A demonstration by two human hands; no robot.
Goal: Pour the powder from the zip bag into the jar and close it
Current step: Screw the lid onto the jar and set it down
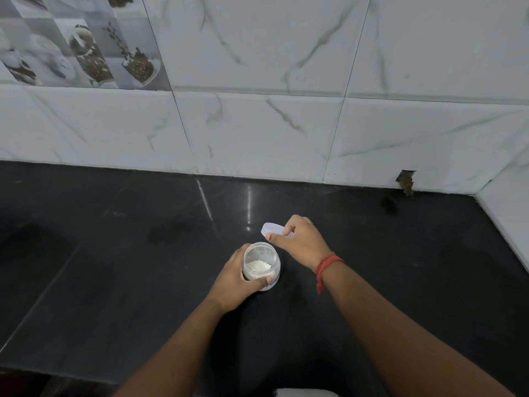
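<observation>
We see the left hand (233, 277) wrapped around the open jar (261, 265), upright on the black counter (114, 253) with white powder (259, 265) inside. At the jar's one o'clock — just beside it — the right hand (300, 242) pinches the white lid (272, 229), tilted above the counter.

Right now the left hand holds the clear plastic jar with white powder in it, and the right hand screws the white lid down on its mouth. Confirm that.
Not quite. The left hand does hold the clear plastic jar with white powder in it, but the head view shows its mouth open: the right hand holds the white lid off to the side, beyond the jar.
</observation>
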